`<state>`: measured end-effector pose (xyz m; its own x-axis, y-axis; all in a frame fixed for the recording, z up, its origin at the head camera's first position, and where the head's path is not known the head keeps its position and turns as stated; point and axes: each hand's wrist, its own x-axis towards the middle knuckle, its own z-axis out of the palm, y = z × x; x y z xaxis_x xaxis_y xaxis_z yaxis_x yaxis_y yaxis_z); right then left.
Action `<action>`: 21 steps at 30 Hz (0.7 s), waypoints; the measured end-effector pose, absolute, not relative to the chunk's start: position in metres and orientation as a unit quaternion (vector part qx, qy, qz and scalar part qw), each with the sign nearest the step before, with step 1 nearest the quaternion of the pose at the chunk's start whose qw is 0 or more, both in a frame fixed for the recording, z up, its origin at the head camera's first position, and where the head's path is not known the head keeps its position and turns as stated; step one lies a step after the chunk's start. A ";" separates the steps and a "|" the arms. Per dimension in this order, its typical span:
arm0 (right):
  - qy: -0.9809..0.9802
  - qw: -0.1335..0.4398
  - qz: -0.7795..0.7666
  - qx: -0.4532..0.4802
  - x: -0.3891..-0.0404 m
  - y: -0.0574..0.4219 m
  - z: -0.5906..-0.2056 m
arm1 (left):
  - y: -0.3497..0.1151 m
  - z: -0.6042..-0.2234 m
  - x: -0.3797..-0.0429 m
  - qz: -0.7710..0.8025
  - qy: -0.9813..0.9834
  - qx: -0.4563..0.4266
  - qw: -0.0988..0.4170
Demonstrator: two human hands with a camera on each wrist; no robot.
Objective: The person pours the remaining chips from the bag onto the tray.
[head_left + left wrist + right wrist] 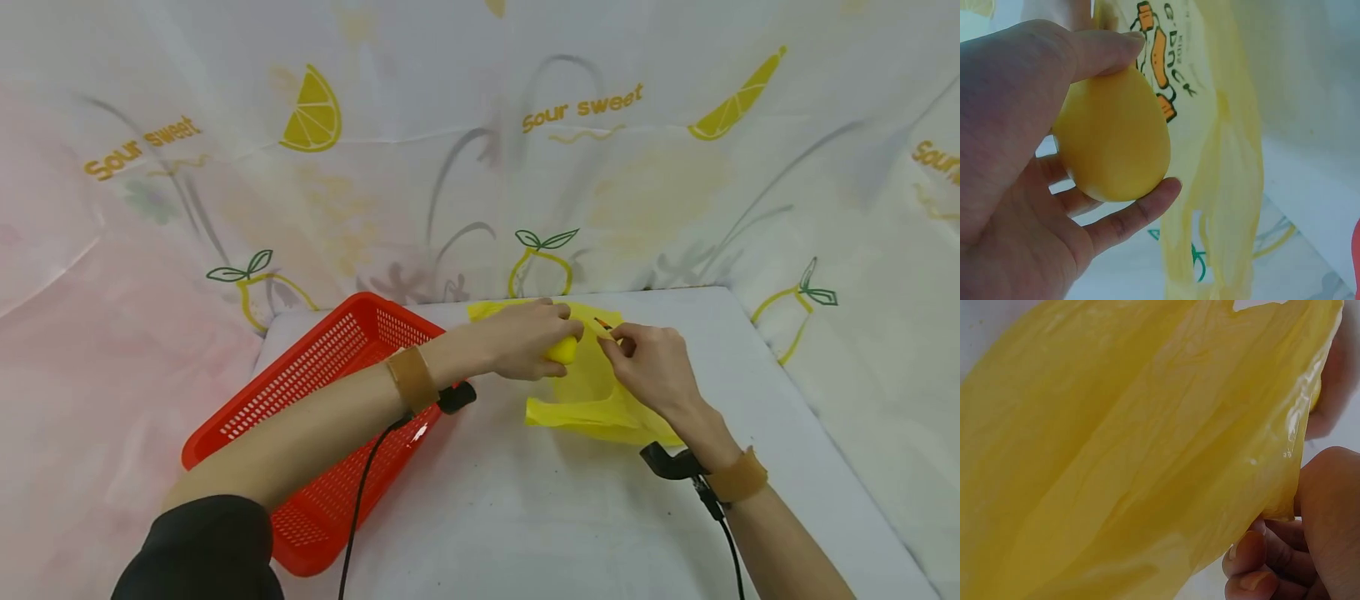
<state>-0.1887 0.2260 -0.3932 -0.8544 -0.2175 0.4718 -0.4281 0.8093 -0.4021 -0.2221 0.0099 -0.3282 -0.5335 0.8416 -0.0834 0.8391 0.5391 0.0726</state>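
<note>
Left hand [528,340]: fingers partly spread, curled round the yellow oval [1116,137], which is near the bag [592,379]. Right hand [660,367]: thumb and fingers together, pinching the bag's edge.

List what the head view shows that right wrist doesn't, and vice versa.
Head only: red perforated plastic basket; orange "Sour sweet" lettering.
Right wrist only: nails on two curled fingers of the right hand.
Both: right hand pinching the edge of a thin yellow plastic bag; left hand; smooth rounded yellow object, only a sliver at right wrist.
</note>
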 end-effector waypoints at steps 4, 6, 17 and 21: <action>-0.928 0.206 0.257 0.175 -0.189 0.226 -0.392 | 0.018 -0.330 -0.223 0.014 0.871 0.489 0.054; -0.928 0.206 0.258 0.173 -0.189 0.226 -0.391 | 0.022 -0.332 -0.224 0.012 0.869 0.493 0.054; -0.930 0.207 0.258 0.159 -0.189 0.226 -0.388 | 0.037 -0.349 -0.231 0.006 0.866 0.492 0.089; -0.930 0.207 0.260 0.156 -0.188 0.226 -0.388 | 0.042 -0.356 -0.232 0.008 0.863 0.495 0.099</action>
<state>-0.1881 0.2261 -0.3880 -0.8658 -0.1833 0.4656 -0.3984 0.8155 -0.4198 -0.2315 0.0415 -0.3556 -0.4902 0.8564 -0.1624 0.8533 0.5094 0.1109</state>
